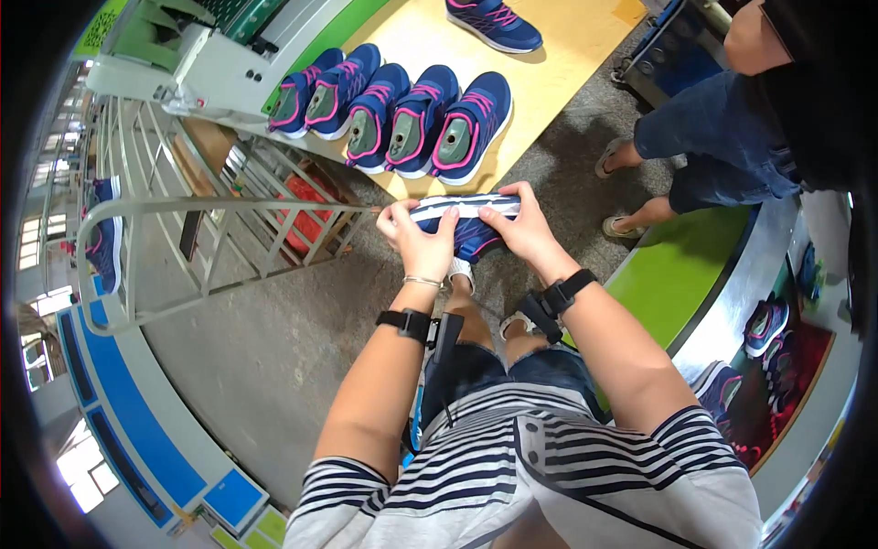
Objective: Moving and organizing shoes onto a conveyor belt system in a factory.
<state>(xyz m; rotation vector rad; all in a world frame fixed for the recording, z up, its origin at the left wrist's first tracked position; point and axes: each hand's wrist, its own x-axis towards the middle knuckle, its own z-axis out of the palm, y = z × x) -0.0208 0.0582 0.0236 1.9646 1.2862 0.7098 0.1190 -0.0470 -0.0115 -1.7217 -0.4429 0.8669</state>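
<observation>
A blue sneaker (471,233) is held up between my two hands, its white and navy striped sole edge turned up. My left hand (422,240) is closed round one end, the thumb pressed on the sole edge. Round the other end my right hand (526,231) is closed in the same way. Just beyond my hands, a row of several navy sneakers with pink laces and trim (422,123) stands on a yellow tabletop (558,69). Another such sneaker (494,23) lies farther back on that tabletop.
To the left stands a metal rack (137,206) with sneakers on its outer side; a red item (306,212) sits behind its bars. At the right, another person's legs (709,137) are close to a green-topped bench (681,261). More sneakers (766,325) lie at the lower right.
</observation>
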